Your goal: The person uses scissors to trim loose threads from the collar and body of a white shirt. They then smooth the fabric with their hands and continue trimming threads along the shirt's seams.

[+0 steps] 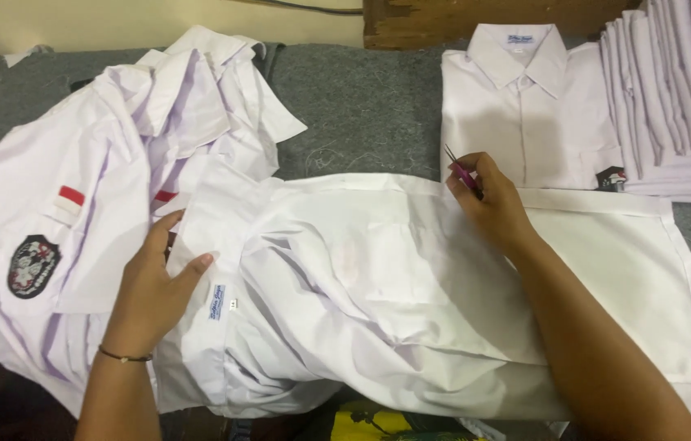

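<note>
My desk [362,106] is covered in grey felt. On it lie a spread white shirt [378,278] before me, a heap of badged shirts [76,204] at left, a folded shirt [517,114] and a stack [680,90] at far right

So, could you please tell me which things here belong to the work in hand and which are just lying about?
In hand:
- spread white cotton shirt, under left hand
- small pink-handled snips, in right hand

Lying about:
- crumpled white badged shirts
- folded white collared shirt
- stack of folded white shirts
</note>
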